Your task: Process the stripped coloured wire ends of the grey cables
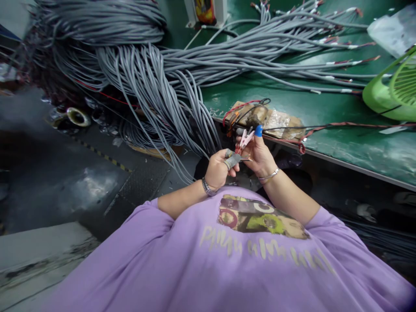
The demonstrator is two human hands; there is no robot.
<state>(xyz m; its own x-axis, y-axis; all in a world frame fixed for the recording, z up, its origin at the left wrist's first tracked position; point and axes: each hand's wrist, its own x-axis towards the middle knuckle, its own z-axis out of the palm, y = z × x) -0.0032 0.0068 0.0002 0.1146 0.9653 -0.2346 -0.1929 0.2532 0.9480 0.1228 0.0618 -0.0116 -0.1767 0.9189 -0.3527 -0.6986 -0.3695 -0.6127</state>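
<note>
Pliers point(246, 139) with pink handles sit between our two hands, close in front of our chest and just below the edge of the green workbench point(325, 147). Their long axis runs slantwise: the handles point up and away from us toward the bench, and the working end points down toward our left hand. Our right hand point(260, 157), a blue cot on one fingertip, is closed around the pliers. Our left hand point(217, 170), one finger wrapped in grey tape, is curled tight at the tool's lower end; what it pinches is too small to tell. Just behind the hands a plastic-wrapped pad point(276, 119) lies on the bench edge, with red and black wires point(328, 126) trailing off to the right. Hanging grey cables point(152, 91) crowd the space to the left, and a green fan point(394, 89) stands at the far right.
</note>
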